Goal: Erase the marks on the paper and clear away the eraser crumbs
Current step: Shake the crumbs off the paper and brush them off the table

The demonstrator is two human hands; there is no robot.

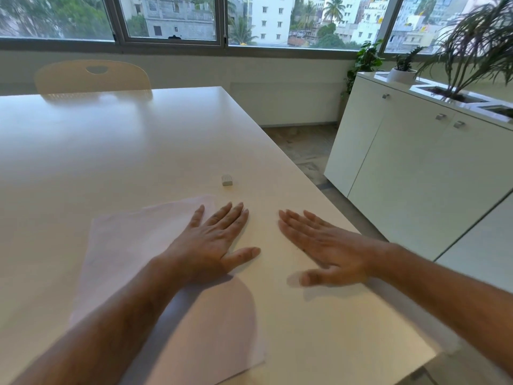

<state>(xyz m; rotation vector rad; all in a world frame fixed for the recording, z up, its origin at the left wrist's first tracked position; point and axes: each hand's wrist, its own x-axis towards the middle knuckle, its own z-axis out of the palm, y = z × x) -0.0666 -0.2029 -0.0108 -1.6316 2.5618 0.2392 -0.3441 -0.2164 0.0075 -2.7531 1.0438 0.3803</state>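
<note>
White paper (133, 245) is steadied by the flat left hand (211, 243); the right hand (330, 245) (also flat, grasping nothing) is laid beside it, eraser (227, 180) untouched.

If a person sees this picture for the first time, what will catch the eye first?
Two bare hands lie flat with spread fingers near the table's front edge: the left hand on the paper's right part, the right hand on bare tabletop. Just beyond the left fingertips, a small white eraser stands alone.

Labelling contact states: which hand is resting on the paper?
The left hand: its palm lies flat on the paper, fingers reaching past its right edge. The right hand is over bare table, clear of the sheet.
</note>
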